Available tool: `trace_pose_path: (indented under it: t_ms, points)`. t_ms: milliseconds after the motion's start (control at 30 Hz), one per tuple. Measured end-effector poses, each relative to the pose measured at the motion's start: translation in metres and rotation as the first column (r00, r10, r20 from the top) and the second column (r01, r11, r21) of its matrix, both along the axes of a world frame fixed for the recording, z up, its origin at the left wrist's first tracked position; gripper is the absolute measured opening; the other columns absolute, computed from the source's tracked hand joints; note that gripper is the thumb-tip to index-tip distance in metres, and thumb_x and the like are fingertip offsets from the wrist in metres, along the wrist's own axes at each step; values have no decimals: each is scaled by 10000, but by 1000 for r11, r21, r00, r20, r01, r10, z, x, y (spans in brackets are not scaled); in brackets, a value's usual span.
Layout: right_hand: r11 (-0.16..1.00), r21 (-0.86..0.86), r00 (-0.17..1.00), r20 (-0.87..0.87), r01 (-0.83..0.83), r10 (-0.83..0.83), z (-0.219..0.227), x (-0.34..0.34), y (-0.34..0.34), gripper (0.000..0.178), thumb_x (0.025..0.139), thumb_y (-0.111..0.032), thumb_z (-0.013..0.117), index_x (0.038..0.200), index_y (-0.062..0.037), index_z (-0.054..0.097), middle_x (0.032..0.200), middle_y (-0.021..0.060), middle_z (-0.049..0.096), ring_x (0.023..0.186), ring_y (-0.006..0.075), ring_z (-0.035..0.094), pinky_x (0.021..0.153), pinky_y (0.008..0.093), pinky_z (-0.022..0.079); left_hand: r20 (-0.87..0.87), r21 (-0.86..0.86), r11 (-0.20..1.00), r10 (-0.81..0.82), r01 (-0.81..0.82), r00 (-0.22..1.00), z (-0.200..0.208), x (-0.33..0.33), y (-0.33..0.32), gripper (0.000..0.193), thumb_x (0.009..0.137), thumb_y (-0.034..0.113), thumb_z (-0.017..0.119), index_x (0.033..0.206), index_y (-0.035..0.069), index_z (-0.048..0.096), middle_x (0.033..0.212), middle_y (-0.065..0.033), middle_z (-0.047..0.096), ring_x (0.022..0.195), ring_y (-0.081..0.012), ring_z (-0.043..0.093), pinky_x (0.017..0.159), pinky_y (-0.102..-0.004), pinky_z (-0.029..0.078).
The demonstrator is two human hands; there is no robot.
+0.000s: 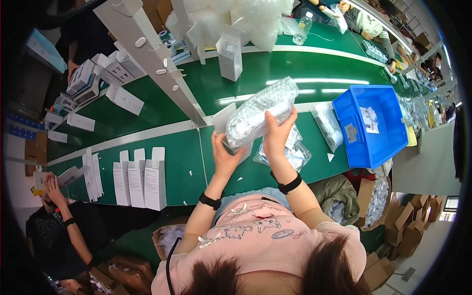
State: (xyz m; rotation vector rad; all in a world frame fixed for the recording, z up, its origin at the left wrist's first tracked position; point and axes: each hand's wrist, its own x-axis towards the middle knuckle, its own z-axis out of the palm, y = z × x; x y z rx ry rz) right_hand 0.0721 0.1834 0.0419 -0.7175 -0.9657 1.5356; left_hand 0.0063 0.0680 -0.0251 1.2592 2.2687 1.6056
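A bubble-wrapped bundle (263, 110) is tilted over the near strip of the green bench, its lower left end at a white carton (224, 117). My right hand (280, 132) grips the bundle from the right, thumb on its front. My left hand (226, 156) is closed around the carton and the bundle's lower end; the bundle hides most of the carton, so how far it sits inside cannot be seen. Beneath my right hand lie clear plastic packets (296, 156). Another bubble-wrapped package (327, 127) rests to their right.
A blue bin (376, 147) stands at the right. Several white cartons with raised flaps (139, 182) stand at the left. Across the conveyor sit an upright carton (230, 61) and a bottle (302, 29). A metal post (162, 64) rises at left. Other people work at both sides.
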Motion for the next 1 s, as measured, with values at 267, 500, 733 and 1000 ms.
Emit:
trace_pose_path:
  t_ms: [267, 500, 733, 1000]
  points:
    - [442, 791, 773, 570, -424, -278, 7, 14, -24, 497, 664, -118, 668, 1108, -75, 447, 1205, 166, 375, 1164, 321, 313, 954, 396, 279, 74, 168, 983, 56, -68, 996, -30, 12, -7, 728, 566, 126, 787, 1031, 67, 230, 1289, -285, 238, 1114, -379, 385, 904, -430, 342]
    - [702, 559, 661, 732, -441, -168, -75, 72, 41, 376, 705, -195, 633, 1041, -47, 553, 1208, 154, 415, 1193, 373, 265, 962, 474, 259, 51, 150, 984, -108, 100, 993, -46, 11, -50, 793, 561, 146, 795, 1081, 74, 200, 1292, -252, 241, 1141, -336, 365, 930, -391, 331]
    - [859, 399, -271, 830, -322, -487, -145, 115, 86, 429, 625, -225, 721, 976, -40, 560, 1081, 174, 490, 1056, 314, 410, 871, 415, 354, -69, 8, 995, -103, 104, 992, 19, 9, -40, 488, 624, 118, 738, 1033, 49, 479, 1277, -218, 296, 1153, -342, 383, 939, -392, 346]
    - [948, 250, 538, 836, -196, -109, -68, 112, 85, 338, 653, -115, 703, 940, -47, 538, 920, 120, 546, 813, 239, 535, 707, 290, 435, 74, 35, 997, 68, -71, 995, 39, 7, -35, 118, 619, 30, 686, 688, -4, 596, 1073, -159, 503, 940, -275, 541, 781, -321, 444]
